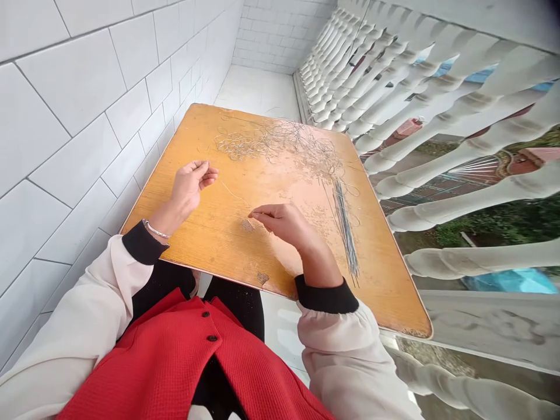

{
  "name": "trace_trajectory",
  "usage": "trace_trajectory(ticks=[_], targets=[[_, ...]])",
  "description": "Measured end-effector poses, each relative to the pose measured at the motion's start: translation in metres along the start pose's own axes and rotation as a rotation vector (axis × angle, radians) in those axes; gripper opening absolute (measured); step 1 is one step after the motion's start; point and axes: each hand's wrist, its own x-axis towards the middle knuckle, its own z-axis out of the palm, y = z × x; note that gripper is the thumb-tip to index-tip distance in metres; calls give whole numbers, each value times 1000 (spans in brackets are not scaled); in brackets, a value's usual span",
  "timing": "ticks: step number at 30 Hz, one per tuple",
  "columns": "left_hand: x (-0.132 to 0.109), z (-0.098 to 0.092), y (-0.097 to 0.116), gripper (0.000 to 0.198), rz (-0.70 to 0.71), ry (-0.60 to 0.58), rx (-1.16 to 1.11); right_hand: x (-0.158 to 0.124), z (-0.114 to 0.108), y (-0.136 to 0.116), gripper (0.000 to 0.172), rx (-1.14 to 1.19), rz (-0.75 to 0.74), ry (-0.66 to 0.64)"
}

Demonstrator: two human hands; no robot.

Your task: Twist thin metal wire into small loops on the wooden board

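In the head view, a thin wire strand (pixel 234 193) is held stretched between the pinched left hand (pixel 190 189) and the closed right hand (pixel 277 224), above an orange wooden board (pixel 210 233), near a wire tangle (pixel 280 143) and a bundle of metal rods (pixel 343 227).

A wooden counter (pixel 376 274) with rounded corners fills the middle of the view, its orange-yellow top scuffed and paler toward the center and right. Across the far part lies a loose tangle of fine silvery wire (pixel 280 143) in looping coils. Just below its right side, a bundle of thin straight metal rods (pixel 345 230) lies pointing toward the near edge. A thin pale strand (pixel 234 192) crosses the bare wood toward the middle. Two small rough patches (pixel 262 278) mark the near half of the surface.
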Motion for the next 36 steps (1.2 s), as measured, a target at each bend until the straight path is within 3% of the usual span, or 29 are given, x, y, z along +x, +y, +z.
trace_trajectory(ticks=[4, 8, 11, 20, 25, 28, 30, 32, 34, 36], targets=[[1, -2, -2, 11, 16, 2, -35, 2, 3, 6, 26, -63, -6, -49], [5, -5, -1, 10, 83, 35, -51, 7, 9, 9, 32, 14, 71, 124], [7, -6, 4, 10, 128, 58, -57, 10, 12, 8, 35, 70, 59, 178], [6, -13, 42, 10, 218, 150, -48, 2, 8, -3, 38, -120, -300, 61], [-6, -11, 48, 11, 245, 160, -17, 1, -1, 2, 41, -47, -243, -129], [-12, -13, 55, 11, 296, 181, 11, 6, -9, 14, 35, -25, -143, -150], [-16, -13, 61, 11, 333, 190, 38, 11, -12, 20, 27, 41, -94, -5], [-22, -11, 65, 11, 351, 168, 80, 16, -13, 21, 26, 217, -95, 289], [-30, -4, 62, 12, 340, 114, 137, 19, -11, 15, 32, 390, -156, 594], [-39, 6, 53, 14, 296, 40, 202, 16, -5, 3, 36, 399, -273, 804]])
